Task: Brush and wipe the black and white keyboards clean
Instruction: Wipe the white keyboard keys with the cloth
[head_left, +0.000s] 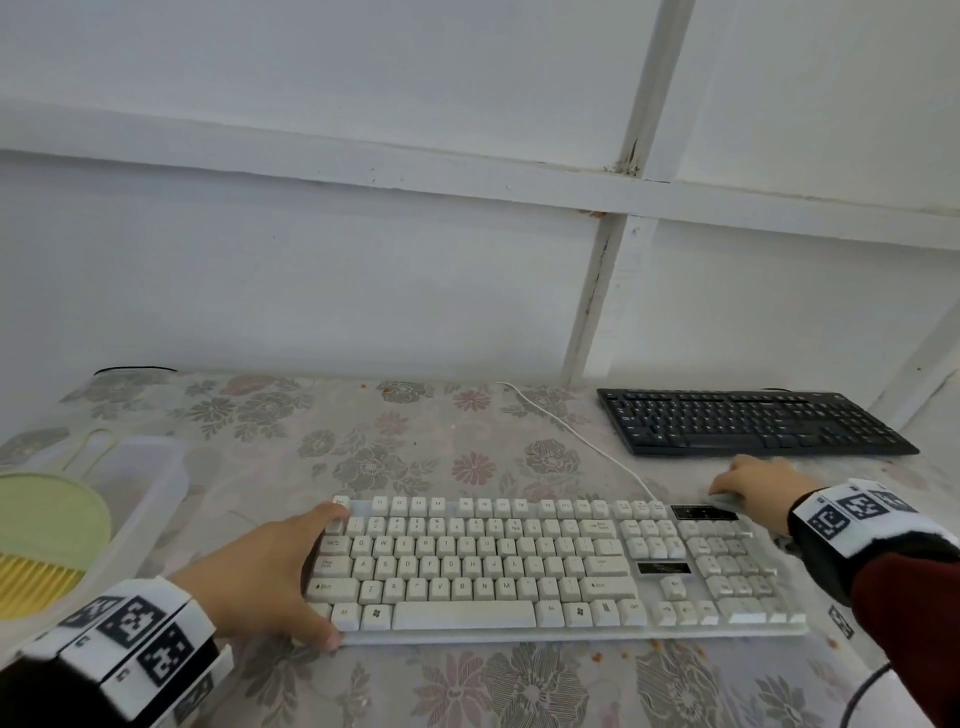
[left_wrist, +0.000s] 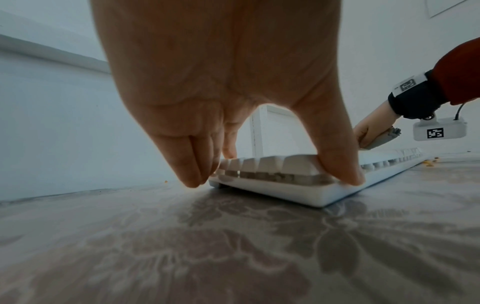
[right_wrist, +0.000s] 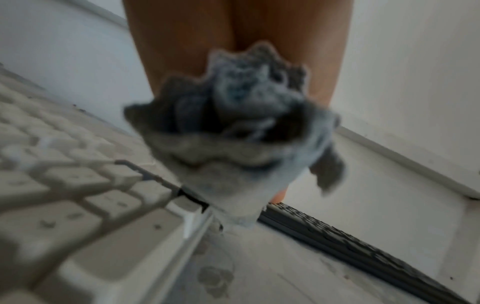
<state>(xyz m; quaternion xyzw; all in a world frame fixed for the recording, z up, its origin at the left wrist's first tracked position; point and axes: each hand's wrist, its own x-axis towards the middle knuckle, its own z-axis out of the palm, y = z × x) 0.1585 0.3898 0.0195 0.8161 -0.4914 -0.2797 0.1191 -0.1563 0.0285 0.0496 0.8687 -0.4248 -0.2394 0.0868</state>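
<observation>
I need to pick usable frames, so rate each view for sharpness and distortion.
Head view: sharp, wide-angle bend in the wall beams; white keyboard legible. Left wrist view: left hand looms large, shadowed against a bright wall. Right wrist view: blurred throughout, grey cloth and black keyboard soft.

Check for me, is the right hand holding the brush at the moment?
No, the right hand grips a bunched grey cloth at the far right corner of the white keyboard.
</observation>
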